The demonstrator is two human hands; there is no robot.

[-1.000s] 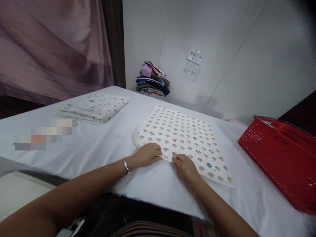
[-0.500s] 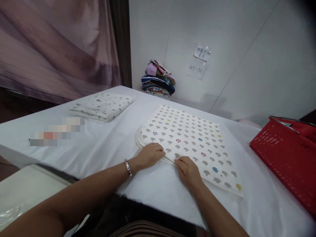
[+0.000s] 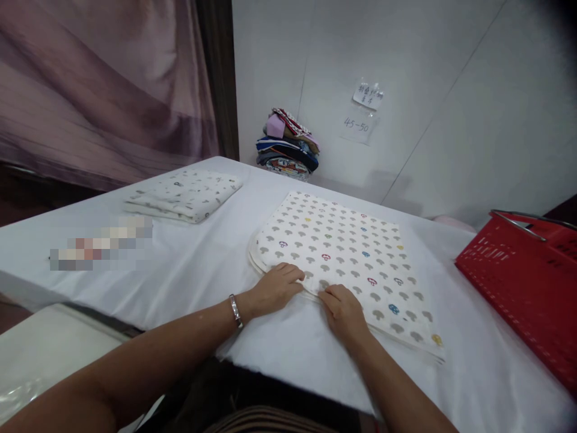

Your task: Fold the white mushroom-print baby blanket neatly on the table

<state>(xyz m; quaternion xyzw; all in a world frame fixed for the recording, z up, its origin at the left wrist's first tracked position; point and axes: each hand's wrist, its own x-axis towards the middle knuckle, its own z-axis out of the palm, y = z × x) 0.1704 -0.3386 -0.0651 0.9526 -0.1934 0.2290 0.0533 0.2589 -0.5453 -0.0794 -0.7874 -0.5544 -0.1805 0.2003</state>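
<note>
White cotton-looking fabric takes centre stage in the head view: the mushroom-print cloth (image 3: pixel 340 249) lies flat in layers on the white-covered table (image 3: pixel 207 264), right in front of the wearer. The left hand (image 3: pixel 277 288), with a silver bracelet (image 3: pixel 235 310) at its wrist, is narrow, fingertips drawn together on the near edge. Just beside it, the right hand (image 3: pixel 345 314) is bent and narrow too, thumb and fingers seeming to pinch that same edge. Held so close together, the two probably keep the layers lined up (the edges show as thin stacked lines at the rounded corner).

Now for the lie of it! That rounded corner points to the wearer's left, while the near edge slants down rightward to the corner closest to the body. The long axis seems to follow that near edge, though foreshortening leaves room for doubt. Over on the left, a folded cloth (image 3: pixel 189 195) sits well apart, and a red basket (image 3: pixel 509 288) stands on the right; both spots presumably leave the middle for handwork. Beyond the far edge rises a fabric stack (image 3: pixel 288 147), near the wall.
</note>
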